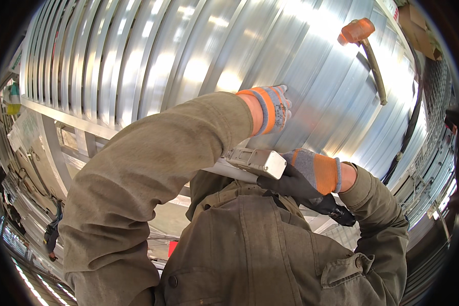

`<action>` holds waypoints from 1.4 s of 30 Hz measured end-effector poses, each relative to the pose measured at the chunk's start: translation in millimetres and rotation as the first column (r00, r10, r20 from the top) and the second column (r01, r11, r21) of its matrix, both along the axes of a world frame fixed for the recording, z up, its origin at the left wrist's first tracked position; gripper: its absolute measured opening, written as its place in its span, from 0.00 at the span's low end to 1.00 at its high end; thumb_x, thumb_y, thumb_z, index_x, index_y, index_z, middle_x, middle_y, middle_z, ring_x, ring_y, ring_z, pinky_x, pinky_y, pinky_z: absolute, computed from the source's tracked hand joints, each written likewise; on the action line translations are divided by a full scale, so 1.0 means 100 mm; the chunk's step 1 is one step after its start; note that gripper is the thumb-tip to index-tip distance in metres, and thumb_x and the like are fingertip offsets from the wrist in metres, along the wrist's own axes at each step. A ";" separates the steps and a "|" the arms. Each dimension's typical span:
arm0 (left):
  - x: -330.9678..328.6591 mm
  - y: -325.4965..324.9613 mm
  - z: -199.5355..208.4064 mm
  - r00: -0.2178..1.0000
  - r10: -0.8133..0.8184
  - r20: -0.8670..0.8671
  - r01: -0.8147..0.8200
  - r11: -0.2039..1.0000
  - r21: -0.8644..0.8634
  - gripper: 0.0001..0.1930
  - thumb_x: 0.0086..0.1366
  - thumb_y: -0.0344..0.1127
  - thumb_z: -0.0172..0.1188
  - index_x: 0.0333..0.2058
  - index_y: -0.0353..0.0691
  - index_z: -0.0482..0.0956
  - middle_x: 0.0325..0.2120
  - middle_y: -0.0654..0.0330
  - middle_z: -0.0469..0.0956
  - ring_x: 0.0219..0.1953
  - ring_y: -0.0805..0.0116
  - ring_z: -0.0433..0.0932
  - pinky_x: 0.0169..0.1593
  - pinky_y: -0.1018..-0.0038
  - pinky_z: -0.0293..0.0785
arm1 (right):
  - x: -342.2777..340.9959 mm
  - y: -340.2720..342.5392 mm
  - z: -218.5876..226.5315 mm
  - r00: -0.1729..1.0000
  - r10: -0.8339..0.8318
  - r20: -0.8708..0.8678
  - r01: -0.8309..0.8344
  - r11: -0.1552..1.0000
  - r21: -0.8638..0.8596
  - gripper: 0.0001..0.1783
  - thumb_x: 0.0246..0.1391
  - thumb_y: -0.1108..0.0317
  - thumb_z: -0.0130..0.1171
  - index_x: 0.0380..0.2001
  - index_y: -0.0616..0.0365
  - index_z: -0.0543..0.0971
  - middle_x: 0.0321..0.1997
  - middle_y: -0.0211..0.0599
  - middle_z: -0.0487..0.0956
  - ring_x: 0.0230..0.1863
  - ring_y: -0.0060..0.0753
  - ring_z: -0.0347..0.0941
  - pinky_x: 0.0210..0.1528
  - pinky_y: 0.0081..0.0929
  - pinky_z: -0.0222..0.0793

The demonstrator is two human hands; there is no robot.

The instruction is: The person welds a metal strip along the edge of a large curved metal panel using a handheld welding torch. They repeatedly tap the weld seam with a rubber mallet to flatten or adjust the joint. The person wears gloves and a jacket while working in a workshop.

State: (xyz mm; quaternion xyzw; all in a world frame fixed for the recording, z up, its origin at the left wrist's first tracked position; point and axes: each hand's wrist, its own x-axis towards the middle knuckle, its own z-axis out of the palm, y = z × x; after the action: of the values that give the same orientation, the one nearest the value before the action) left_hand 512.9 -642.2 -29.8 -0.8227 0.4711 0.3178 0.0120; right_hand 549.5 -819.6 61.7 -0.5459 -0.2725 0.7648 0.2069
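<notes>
While both gloved hands work close to the chest, the left hand lies flat, fingers spread and gripping nothing, on the stack of aluminium profiles just ahead of it. Right hand, just below and a bit right of the left, is closed round the end of a boxy silver metal piece that runs back toward the left forearm; a black tool tip pokes out under that wrist, unclear if it's gripped. Metal piece looks rigid, smooth and probably slippery, sharp-edged, moderate weight; best held round its square end as now, second hand supporting further along. Rubber mallet with orange head rests on the profiles, well beyond the left hand, up right.
</notes>
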 end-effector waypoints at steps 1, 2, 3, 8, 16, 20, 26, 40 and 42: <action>0.00 0.00 0.01 1.000 0.002 -0.013 -0.002 1.000 0.011 0.29 0.76 0.36 0.67 0.74 0.41 0.78 0.78 0.54 0.77 0.81 0.50 0.72 0.88 0.51 0.56 | 0.00 0.00 0.00 1.000 0.025 0.008 -0.025 0.999 -0.020 0.22 0.81 0.53 0.62 0.67 0.53 0.84 0.39 0.42 0.92 0.39 0.32 0.86 0.49 0.39 0.81; 0.01 -0.01 0.01 1.000 0.003 -0.012 -0.003 1.000 0.008 0.29 0.76 0.36 0.67 0.74 0.41 0.78 0.78 0.53 0.77 0.81 0.50 0.72 0.89 0.51 0.56 | 0.00 0.01 0.01 0.999 0.050 0.015 -0.050 0.998 -0.039 0.22 0.81 0.52 0.62 0.67 0.53 0.84 0.39 0.42 0.92 0.39 0.32 0.86 0.49 0.39 0.81; 0.02 -0.02 0.00 1.000 0.003 -0.027 -0.003 1.000 0.013 0.29 0.76 0.35 0.66 0.74 0.41 0.78 0.78 0.52 0.77 0.81 0.49 0.72 0.89 0.52 0.55 | 0.02 0.03 0.02 0.997 0.075 0.016 -0.073 0.996 -0.058 0.23 0.82 0.52 0.62 0.68 0.53 0.83 0.40 0.42 0.92 0.40 0.32 0.86 0.50 0.39 0.81; -0.01 -0.07 -0.16 1.000 0.004 0.001 -0.004 1.000 0.000 0.28 0.73 0.39 0.71 0.71 0.47 0.82 0.75 0.57 0.78 0.79 0.53 0.73 0.85 0.53 0.60 | 0.07 0.06 0.09 0.998 0.068 -0.013 -0.068 0.996 -0.051 0.27 0.82 0.51 0.61 0.74 0.51 0.80 0.45 0.41 0.93 0.44 0.31 0.88 0.53 0.37 0.82; -0.20 -0.05 -0.41 0.962 0.108 0.250 -0.072 0.986 -0.149 0.24 0.66 0.48 0.82 0.60 0.61 0.91 0.63 0.76 0.85 0.70 0.70 0.80 0.74 0.58 0.71 | 0.02 0.03 0.10 1.000 -0.023 0.013 0.023 1.000 -0.002 0.25 0.80 0.51 0.65 0.68 0.56 0.85 0.47 0.43 0.94 0.43 0.37 0.90 0.50 0.38 0.85; -0.09 -0.09 -0.29 0.993 0.052 0.110 -0.046 0.997 -0.060 0.22 0.65 0.46 0.82 0.58 0.61 0.92 0.61 0.77 0.86 0.68 0.71 0.80 0.73 0.59 0.71 | 0.11 0.06 0.18 0.993 0.106 0.056 -0.103 0.993 -0.056 0.23 0.79 0.54 0.67 0.67 0.56 0.85 0.47 0.42 0.94 0.41 0.37 0.89 0.48 0.39 0.84; -0.10 -0.01 -0.16 0.989 0.037 0.144 -0.027 0.997 -0.073 0.21 0.64 0.45 0.82 0.56 0.60 0.92 0.58 0.77 0.87 0.66 0.71 0.81 0.72 0.60 0.72 | 0.11 0.03 0.20 0.994 0.096 0.041 -0.094 0.994 -0.049 0.27 0.81 0.50 0.63 0.73 0.52 0.80 0.42 0.42 0.93 0.41 0.30 0.87 0.51 0.37 0.82; -0.02 -0.05 -0.05 0.999 0.042 -0.030 -0.041 0.999 0.031 0.32 0.74 0.42 0.72 0.74 0.49 0.80 0.81 0.57 0.73 0.84 0.50 0.67 0.89 0.49 0.54 | 0.14 -0.06 0.28 0.992 0.125 0.032 -0.123 0.990 -0.063 0.25 0.80 0.52 0.66 0.71 0.53 0.82 0.41 0.39 0.93 0.39 0.30 0.86 0.47 0.37 0.81; -0.01 -0.05 -0.04 0.999 0.005 -0.037 -0.003 0.998 0.055 0.34 0.73 0.42 0.73 0.76 0.46 0.78 0.82 0.54 0.72 0.85 0.47 0.66 0.89 0.50 0.55 | 0.14 -0.09 0.29 0.992 0.119 0.034 -0.116 0.991 -0.062 0.25 0.80 0.51 0.66 0.70 0.53 0.83 0.41 0.39 0.93 0.39 0.30 0.86 0.47 0.37 0.81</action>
State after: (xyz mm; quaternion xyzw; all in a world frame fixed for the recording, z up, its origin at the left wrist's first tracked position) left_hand 512.0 -647.7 -33.7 -0.8172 0.4605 0.3457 0.0252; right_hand 563.3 -828.2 90.5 -0.5493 -0.2848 0.7730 0.1397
